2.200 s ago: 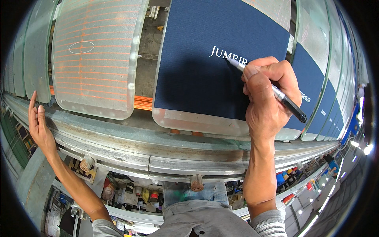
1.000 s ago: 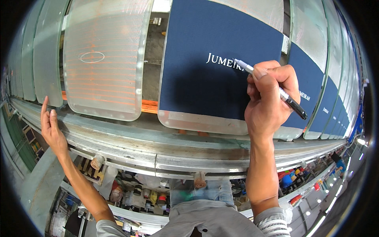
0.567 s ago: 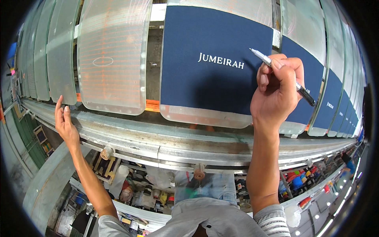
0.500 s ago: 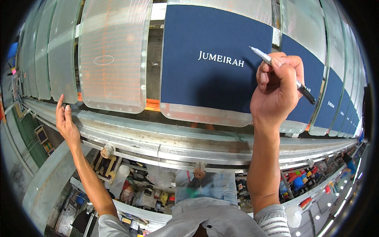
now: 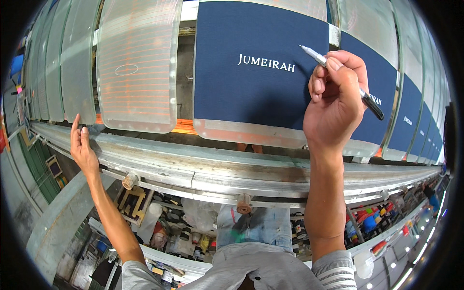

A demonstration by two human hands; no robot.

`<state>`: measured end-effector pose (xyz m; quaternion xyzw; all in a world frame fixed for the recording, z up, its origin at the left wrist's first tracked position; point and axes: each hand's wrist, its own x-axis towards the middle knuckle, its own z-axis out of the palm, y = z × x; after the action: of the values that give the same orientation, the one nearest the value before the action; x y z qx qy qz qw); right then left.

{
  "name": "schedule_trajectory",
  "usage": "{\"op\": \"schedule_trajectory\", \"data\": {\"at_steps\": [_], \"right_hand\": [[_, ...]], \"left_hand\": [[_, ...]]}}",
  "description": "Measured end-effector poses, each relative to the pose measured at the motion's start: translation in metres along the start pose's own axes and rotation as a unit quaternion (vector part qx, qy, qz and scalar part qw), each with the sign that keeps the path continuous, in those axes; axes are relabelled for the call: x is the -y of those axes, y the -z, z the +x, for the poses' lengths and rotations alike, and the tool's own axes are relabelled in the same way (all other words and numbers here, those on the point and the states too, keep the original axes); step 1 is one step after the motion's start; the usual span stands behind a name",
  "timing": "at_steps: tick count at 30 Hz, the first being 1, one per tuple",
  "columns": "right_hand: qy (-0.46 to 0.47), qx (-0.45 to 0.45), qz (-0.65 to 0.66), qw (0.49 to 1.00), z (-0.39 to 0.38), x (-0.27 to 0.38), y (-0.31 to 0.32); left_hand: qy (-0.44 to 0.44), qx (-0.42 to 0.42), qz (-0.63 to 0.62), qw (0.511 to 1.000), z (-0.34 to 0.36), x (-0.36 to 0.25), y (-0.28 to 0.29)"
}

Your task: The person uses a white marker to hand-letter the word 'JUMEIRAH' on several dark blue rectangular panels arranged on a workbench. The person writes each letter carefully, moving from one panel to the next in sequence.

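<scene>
In my right hand [image 5: 337, 99] is a slim silver pen [image 5: 314, 55] with a black back end, gripped between thumb and fingers. Its tip points up and left over a navy cloth panel [image 5: 241, 99], just right of and above the white lettering [image 5: 267, 63]. The pen casts a shadow on the cloth; whether the tip touches is hard to tell. That cloth lies flat on a frosted, round-cornered board [image 5: 251, 135]. My left hand [image 5: 83, 147] holds nothing, its fingers apart, by the metal rail [image 5: 193, 166] and the lower end of a bare board [image 5: 77, 82].
Another bare board [image 5: 137, 92] with orange lines lies left of the cloth. More navy panels [image 5: 369, 77] on boards run off to the right. Round wooden knobs [image 5: 244, 203] stick out from the rail. Below it, a shelf holds jumbled bottles and cans [image 5: 186, 234].
The whole view has shifted slightly, with the boards and cloth appearing a little higher. Both hands keep nearly the same pose, and the pen stays over the same part of the cloth.
</scene>
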<state>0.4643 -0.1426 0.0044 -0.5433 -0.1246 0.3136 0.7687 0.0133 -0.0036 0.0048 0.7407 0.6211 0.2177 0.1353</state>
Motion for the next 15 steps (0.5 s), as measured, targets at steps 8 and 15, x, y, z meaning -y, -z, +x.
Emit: {"op": "schedule_trajectory", "data": {"at_steps": [8,15], "right_hand": [[-0.002,0.0,-0.031,1.0,0.0016,0.0001,0.0026],[-0.016,-0.002,-0.022,1.0,0.0012,0.0004,0.0026]], "left_hand": [[0.019,0.006,-0.007,1.0,0.0008,-0.0001,-0.0002],[0.025,0.003,-0.022,0.999,0.0003,-0.0008,-0.002]]}}
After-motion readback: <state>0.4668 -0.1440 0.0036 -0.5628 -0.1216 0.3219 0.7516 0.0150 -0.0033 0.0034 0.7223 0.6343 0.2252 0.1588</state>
